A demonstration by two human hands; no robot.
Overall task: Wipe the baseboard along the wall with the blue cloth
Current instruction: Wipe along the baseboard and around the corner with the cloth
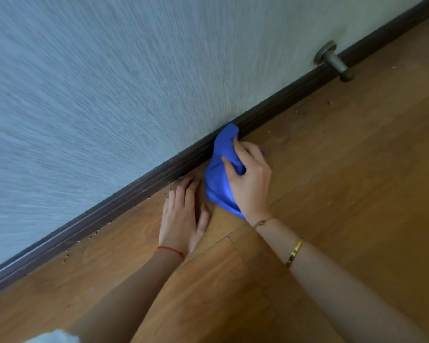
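Left hand flat on the wood floor, fingers straight, just beside the grip; likely bracing the lean. Right hand bunches the blue cloth, fingers curled into its folds. Beyond the grip, the cloth's tip presses the dark baseboard. Farther along, past the grip, a metal doorstop juts from the wall; crumbs line the floor edge.
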